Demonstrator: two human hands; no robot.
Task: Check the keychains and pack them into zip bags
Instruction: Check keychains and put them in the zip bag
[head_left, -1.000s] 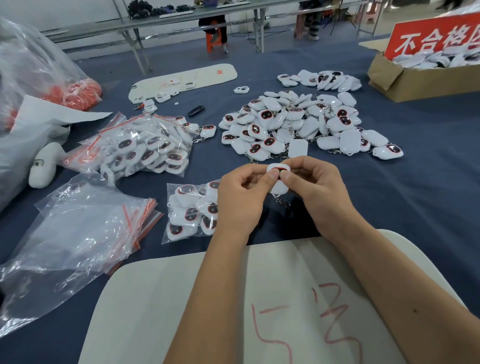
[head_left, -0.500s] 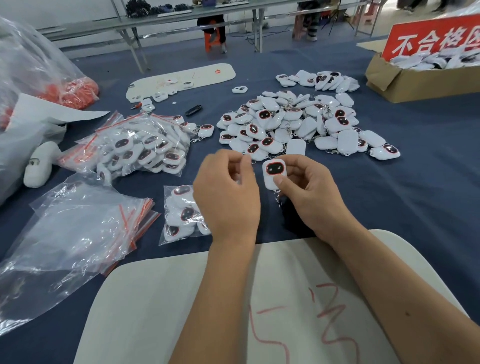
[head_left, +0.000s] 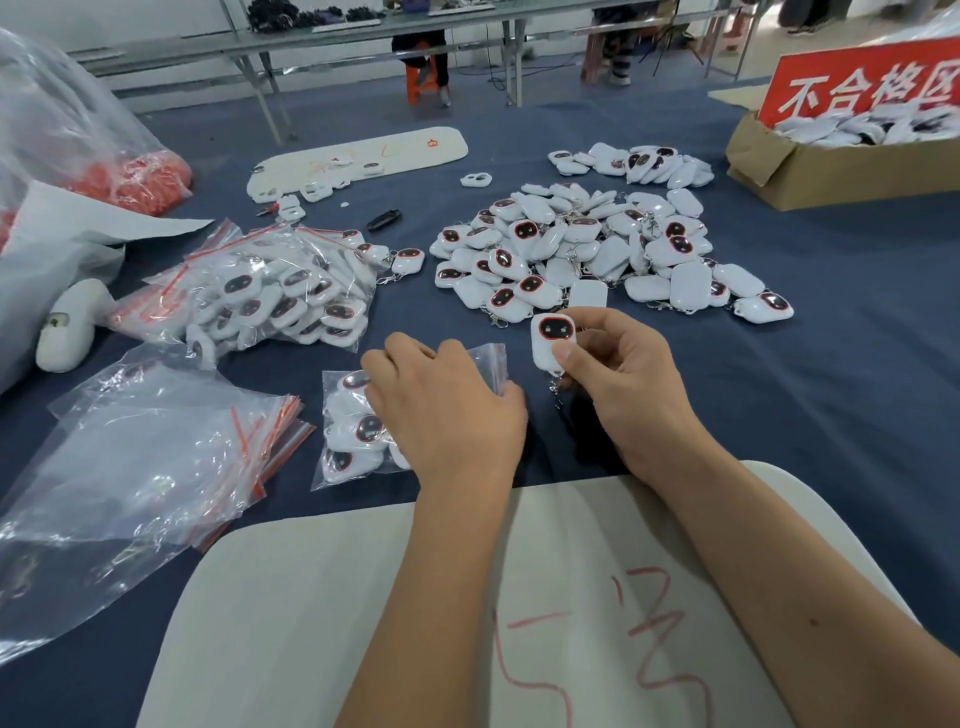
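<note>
Above blue cloth, right hand (head_left: 631, 387) pinches keychain (head_left: 553, 340).

The worktop (head_left: 831, 415) wears a dark blue cloth, matt and finely woven; the keychain (head_left: 552, 343) pinched in the right hand (head_left: 623, 384) is smooth white plastic with a glossy dark face, and a thin metal chain hangs from it; the loose keychains (head_left: 582, 249) toward the far edge share that glossy plastic shell, with bright metal clasps among them; the zip bag (head_left: 363, 431) under the left hand (head_left: 447, 410) is clear, shiny plastic film, creased; the stack of empty bags (head_left: 145, 457) by the left edge gleams likewise, with red seal strips; the box (head_left: 810, 171) at the far right corner is matt brown cardboard; the board (head_left: 363, 597) at the near edge looks matt, pale and smooth, marked in red.
</note>
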